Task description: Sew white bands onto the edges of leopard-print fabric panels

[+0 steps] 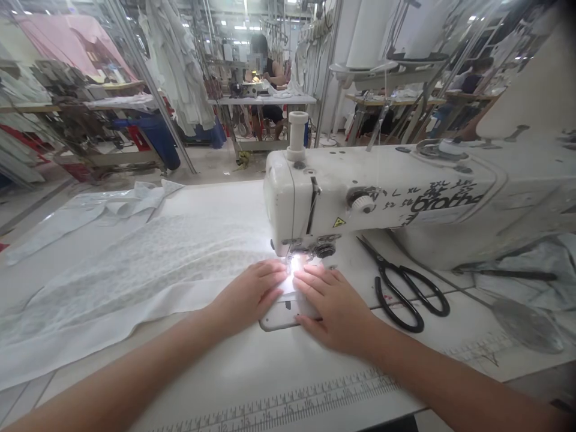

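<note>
Both hands lie palm-down with fingers stretched out, the left hand [249,297] and the right hand [335,306] meeting almost fingertip to fingertip under the sewing machine [333,192]. They press from above rather than close around anything; whether either thumb pinches an edge, I cannot tell. The left fingers rest on the near end of a long, pale, patterned fabric strip [135,264], which runs from the needle area across the table [216,384] to the far left. The right fingers lie just beside the needle area, and the right thumb is over the metal plate [281,317] in the tabletop.

The machine head overhangs the fingertips, and its lamp throws a bright glare there — the needle's tip is lost in it. The hands also cover part of the cloth at that point. Black-handled scissors [398,288] lie near the right hand, blades towards the machine. Farther right are a slim dark tool [517,275], crumpled pale cloth [535,288] and a clear round object [526,324]. Printed ruler markings [279,408] cross the near edge of the table. Beyond the strip, loose pale fabric pieces [121,207] lie at the far left.

Behind the machine stands a white thread cone [366,36] on its holder. Across the aisle, a co-worker [275,73] sits at another machine — pale garments [175,66] hang to that person's side, with pink cloth [54,39] farther left.
</note>
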`<state>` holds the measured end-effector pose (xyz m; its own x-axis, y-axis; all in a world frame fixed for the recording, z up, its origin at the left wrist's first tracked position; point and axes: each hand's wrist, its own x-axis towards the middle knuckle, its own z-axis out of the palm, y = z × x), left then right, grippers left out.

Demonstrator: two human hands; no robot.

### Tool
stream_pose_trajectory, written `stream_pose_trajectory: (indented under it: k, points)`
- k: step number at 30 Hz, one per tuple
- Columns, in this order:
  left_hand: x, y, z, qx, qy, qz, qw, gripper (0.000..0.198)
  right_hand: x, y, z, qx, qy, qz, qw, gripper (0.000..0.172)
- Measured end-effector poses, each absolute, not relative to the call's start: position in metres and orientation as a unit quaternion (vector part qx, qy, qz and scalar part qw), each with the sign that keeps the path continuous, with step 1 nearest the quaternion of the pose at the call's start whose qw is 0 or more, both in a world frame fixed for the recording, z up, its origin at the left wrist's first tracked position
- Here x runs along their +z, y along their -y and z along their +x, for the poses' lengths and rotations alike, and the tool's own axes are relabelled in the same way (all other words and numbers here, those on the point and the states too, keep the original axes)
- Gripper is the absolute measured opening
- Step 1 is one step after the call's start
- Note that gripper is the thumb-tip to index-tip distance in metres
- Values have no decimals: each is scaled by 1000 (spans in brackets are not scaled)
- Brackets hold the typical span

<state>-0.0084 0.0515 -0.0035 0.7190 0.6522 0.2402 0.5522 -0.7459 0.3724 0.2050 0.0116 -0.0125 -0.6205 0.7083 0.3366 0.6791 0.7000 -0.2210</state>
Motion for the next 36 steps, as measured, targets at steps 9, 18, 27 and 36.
stream_pose_trajectory:
  k: [9,18,27,36]
  points:
    - [-3,-51,-9,174,-324,919,143,30,-11,-11,205,46,899,-393,185,50]
    - [0,-48,-17,170,-264,933,175,28,-12,-6,208,58,912,-355,200,48]
    - [5,-56,-21,146,-272,934,179,29,-13,-4,209,45,911,-350,213,48]
    - [9,-76,-20,151,-311,925,155,27,-3,-3,226,11,892,-391,228,31]
